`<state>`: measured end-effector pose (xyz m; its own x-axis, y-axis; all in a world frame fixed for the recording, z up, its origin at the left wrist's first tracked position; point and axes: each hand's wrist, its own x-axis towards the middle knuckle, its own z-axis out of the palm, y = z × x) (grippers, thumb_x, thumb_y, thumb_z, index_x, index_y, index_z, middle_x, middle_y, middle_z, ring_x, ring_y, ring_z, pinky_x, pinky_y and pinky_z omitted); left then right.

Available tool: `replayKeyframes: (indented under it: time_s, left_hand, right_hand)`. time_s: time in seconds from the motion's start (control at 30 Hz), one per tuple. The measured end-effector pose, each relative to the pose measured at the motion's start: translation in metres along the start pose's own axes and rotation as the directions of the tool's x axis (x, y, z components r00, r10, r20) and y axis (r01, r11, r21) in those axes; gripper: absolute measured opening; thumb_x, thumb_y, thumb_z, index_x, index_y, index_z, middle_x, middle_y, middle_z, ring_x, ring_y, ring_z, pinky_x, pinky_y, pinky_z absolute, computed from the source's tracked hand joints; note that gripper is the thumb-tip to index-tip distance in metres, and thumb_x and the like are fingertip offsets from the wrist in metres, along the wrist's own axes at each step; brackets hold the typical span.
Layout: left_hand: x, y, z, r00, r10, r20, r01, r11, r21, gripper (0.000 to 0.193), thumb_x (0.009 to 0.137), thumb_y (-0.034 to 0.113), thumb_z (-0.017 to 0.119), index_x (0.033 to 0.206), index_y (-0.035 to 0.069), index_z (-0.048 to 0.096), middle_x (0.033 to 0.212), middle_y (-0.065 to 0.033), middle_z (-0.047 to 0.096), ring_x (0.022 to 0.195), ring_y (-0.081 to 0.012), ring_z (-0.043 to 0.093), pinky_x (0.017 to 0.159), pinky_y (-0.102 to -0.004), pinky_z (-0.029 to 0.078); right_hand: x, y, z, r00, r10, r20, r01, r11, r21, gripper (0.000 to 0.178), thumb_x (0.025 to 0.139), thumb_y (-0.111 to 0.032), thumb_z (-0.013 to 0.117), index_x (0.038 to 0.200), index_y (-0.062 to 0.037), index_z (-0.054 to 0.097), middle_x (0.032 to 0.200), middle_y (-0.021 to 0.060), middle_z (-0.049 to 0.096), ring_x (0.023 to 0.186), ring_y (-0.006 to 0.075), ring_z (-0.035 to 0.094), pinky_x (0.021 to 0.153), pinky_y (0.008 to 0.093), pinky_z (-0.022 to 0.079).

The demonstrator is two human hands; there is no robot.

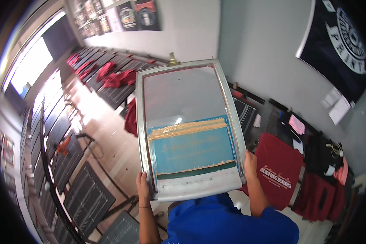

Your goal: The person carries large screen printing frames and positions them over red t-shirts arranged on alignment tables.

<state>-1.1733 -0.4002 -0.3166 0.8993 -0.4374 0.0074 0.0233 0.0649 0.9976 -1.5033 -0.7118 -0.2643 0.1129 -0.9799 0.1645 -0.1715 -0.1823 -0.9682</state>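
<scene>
A metal-edged screen printing frame point(140, 101) is held up in front of my body, long side running away from me. My left hand point(143, 188) grips its left edge near the close end, and my right hand point(250, 163) grips the right edge a little farther up. Grey tape or film point(183, 91) covers the far half of the screen. On the near half lies a blue stencil point(191, 149), with a thick band of tan ink point(187, 129) along its far side. A brass-coloured clip point(173, 59) sits at the far edge. The frame hides most of my fingers.
Rows of dark printing boards point(89, 187) stand on the left; red garments point(110, 73) lie on boards farther back. At right, a printed dark red shirt point(276, 171) is spread out beside more folded red cloth point(323, 197). A dark banner point(335, 44) hangs on the wall.
</scene>
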Motion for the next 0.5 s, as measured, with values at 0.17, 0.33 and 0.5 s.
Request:
replayKeyframes:
  time_s: [0.17, 0.33, 0.5]
  left_hand:
    - [0.082, 0.015, 0.093, 0.955, -0.109, 0.277, 0.091, 0.993, 0.075, 0.046, 0.097, 0.029, 0.052, 0.123, -0.008, 0.054, 0.109, -0.013, 0.063, 0.101, -0.0173, 0.057, 0.091, -0.0295, 0.043]
    - [0.119, 0.019, 0.147, 0.872, -0.218, 0.439, 0.132, 0.967, 0.218, 0.048, 0.096, 0.031, 0.054, 0.122, -0.009, 0.054, 0.105, -0.0132, 0.064, 0.097, -0.0176, 0.058, 0.088, -0.0291, 0.044]
    - [0.146, 0.023, 0.164, 0.795, -0.256, 0.551, 0.106, 0.951, 0.289, 0.045, 0.095, 0.027, 0.054, 0.121, -0.009, 0.056, 0.109, -0.0136, 0.065, 0.1, -0.0178, 0.058, 0.09, -0.0287, 0.044]
  right_hand:
    - [-0.037, 0.023, -0.05, 0.926, 0.258, -0.274, -0.237, 0.965, 0.11, 0.041, 0.096, -0.028, 0.048, 0.097, 0.0106, 0.062, 0.086, 0.011, 0.062, 0.081, 0.0186, 0.055, 0.076, 0.0339, 0.044]
    - [-0.071, 0.035, -0.059, 0.767, 0.425, -0.48, -0.375, 0.905, 0.202, 0.038, 0.095, -0.027, 0.05, 0.087, 0.0079, 0.06, 0.078, 0.0061, 0.054, 0.075, 0.0161, 0.047, 0.071, 0.0336, 0.041]
    - [-0.088, 0.047, -0.047, 0.743, 0.412, -0.528, -0.372, 0.909, 0.186, 0.035, 0.094, -0.025, 0.05, 0.08, 0.0058, 0.059, 0.07, 0.0015, 0.046, 0.07, 0.0129, 0.042, 0.065, 0.0336, 0.038]
